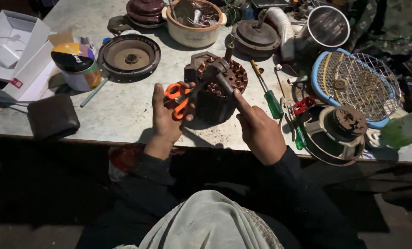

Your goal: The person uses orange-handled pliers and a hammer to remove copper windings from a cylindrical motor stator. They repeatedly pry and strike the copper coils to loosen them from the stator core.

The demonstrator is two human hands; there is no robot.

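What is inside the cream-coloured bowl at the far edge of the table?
The cream bowl holds a jumble of small metal parts and what look like wire ends, too dark to tell apart. The bowl's bottom is covered by them.

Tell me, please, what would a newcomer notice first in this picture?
Probably the orange-handled scissors in the left hand, at the table's middle. Beside them the right hand holds a dark tool over a copper-wound motor stator. At the right lies a blue-rimmed wire fan guard.
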